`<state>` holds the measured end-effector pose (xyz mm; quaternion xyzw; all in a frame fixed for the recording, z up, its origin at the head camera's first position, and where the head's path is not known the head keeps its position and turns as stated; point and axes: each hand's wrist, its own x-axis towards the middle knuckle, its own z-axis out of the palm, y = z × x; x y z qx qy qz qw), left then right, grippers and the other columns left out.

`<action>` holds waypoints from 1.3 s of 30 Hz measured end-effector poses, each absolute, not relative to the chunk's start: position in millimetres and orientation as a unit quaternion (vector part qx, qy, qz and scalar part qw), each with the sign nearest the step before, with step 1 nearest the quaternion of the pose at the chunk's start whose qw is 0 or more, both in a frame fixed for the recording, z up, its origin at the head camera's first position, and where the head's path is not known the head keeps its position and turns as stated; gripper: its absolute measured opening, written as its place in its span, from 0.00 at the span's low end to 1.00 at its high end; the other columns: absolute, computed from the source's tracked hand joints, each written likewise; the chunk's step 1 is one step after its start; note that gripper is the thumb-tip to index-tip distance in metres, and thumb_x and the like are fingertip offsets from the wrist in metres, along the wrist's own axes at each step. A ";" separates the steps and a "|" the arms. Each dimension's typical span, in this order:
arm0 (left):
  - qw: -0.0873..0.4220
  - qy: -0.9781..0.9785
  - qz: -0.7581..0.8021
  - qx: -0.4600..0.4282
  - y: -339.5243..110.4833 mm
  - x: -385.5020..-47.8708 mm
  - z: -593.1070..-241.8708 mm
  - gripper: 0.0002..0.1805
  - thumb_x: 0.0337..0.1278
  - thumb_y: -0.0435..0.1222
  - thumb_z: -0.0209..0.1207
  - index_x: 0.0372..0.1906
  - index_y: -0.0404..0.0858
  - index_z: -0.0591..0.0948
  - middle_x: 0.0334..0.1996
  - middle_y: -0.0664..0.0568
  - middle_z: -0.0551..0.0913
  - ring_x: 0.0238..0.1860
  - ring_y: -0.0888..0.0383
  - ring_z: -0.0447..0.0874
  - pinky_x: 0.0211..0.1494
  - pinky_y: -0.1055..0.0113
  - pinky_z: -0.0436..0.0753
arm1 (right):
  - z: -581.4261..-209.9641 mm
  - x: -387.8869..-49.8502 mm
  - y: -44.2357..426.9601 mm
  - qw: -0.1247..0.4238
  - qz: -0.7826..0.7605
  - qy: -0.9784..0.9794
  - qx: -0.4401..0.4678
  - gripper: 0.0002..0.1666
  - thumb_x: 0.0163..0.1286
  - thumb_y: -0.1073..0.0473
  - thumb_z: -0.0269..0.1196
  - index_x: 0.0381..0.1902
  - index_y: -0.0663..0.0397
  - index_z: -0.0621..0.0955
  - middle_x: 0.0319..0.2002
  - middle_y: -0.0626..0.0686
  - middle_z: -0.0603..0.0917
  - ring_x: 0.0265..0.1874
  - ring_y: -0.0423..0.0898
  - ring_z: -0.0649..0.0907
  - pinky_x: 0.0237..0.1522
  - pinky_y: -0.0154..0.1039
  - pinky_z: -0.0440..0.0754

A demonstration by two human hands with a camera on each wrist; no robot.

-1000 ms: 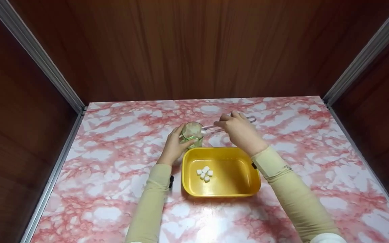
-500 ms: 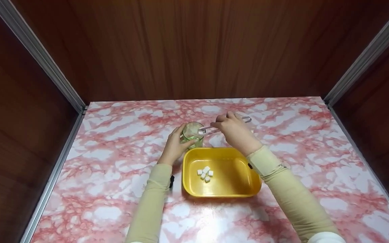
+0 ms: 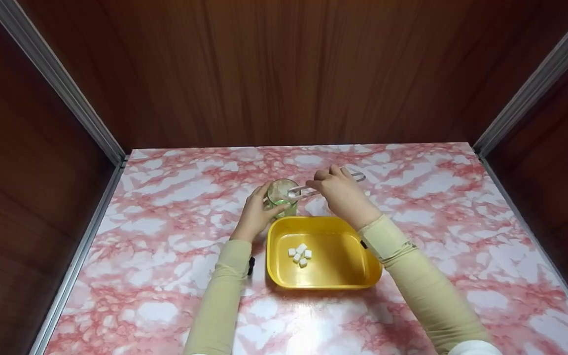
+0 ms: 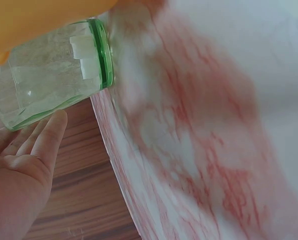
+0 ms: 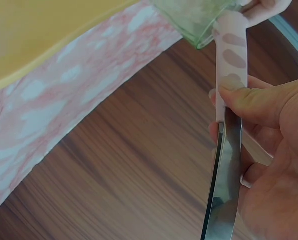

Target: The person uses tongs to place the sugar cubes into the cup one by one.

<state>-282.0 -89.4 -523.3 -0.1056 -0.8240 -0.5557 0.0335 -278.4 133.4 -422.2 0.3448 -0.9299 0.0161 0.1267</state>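
My left hand (image 3: 256, 212) holds a clear, green-tinted glass (image 3: 280, 191) upright, thumb on the near side and fingers round the far side. Through its wall (image 4: 44, 75) in the left wrist view, white cubes (image 4: 82, 49) show near the base. My right hand (image 3: 341, 193) pinches a pair of tongs (image 3: 305, 192), metal with pale pink ends, thumb on one arm and fingers on the other. The tong tips reach over the glass's right rim with a white cube (image 3: 292, 194) between them. In the right wrist view the tips (image 5: 232, 45) overlap the glass.
A yellow rectangular tub (image 3: 343, 281) stands just nearer than the glass, under the right forearm. Several white cubes (image 3: 300, 254) lie in its left part. The table (image 3: 165, 256) has a red-and-white marbled top. Brown wood panels (image 3: 284, 74) enclose the back and sides.
My right hand has moved left, bringing the tong tips and white cube from beside the glass to over its rim. My left hand and the tub stay in place.
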 end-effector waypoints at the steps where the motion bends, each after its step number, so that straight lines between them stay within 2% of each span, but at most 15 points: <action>1: 0.035 -0.824 -0.555 -0.106 -89.3 -282.1 -523.4 0.45 0.51 0.43 0.69 0.71 0.32 0.61 0.62 0.37 0.68 0.63 0.46 0.69 0.63 0.68 0.73 | -422.4 -278.3 133.4 0.128 0.016 -0.930 0.345 0.25 0.59 0.78 0.63 0.50 0.49 0.85 0.40 0.53 0.80 0.41 0.55 0.73 0.46 0.49 0.78; 15: 0.039 -0.829 -0.547 -0.106 -89.6 -282.1 -523.9 0.45 0.51 0.44 0.69 0.71 0.32 0.62 0.63 0.38 0.68 0.63 0.46 0.68 0.63 0.67 0.73 | -423.2 -277.8 134.0 0.121 0.019 -0.932 0.342 0.27 0.59 0.79 0.61 0.52 0.49 0.84 0.41 0.54 0.80 0.40 0.54 0.73 0.45 0.50 0.79; 25: 0.034 -0.827 -0.552 -0.104 -89.6 -281.8 -524.2 0.44 0.52 0.43 0.69 0.71 0.34 0.62 0.64 0.40 0.67 0.64 0.47 0.68 0.63 0.67 0.73 | -423.7 -276.5 134.9 0.136 0.021 -0.927 0.349 0.26 0.58 0.79 0.62 0.51 0.51 0.84 0.38 0.54 0.80 0.39 0.54 0.73 0.42 0.49 0.77; 39: 0.022 -0.829 -0.550 -0.098 -89.2 -282.3 -524.3 0.45 0.52 0.43 0.68 0.72 0.35 0.60 0.65 0.40 0.66 0.64 0.48 0.67 0.63 0.68 0.72 | -422.8 -271.6 141.3 0.140 0.032 -0.924 0.354 0.29 0.55 0.81 0.63 0.52 0.52 0.83 0.40 0.54 0.80 0.38 0.54 0.72 0.41 0.49 0.77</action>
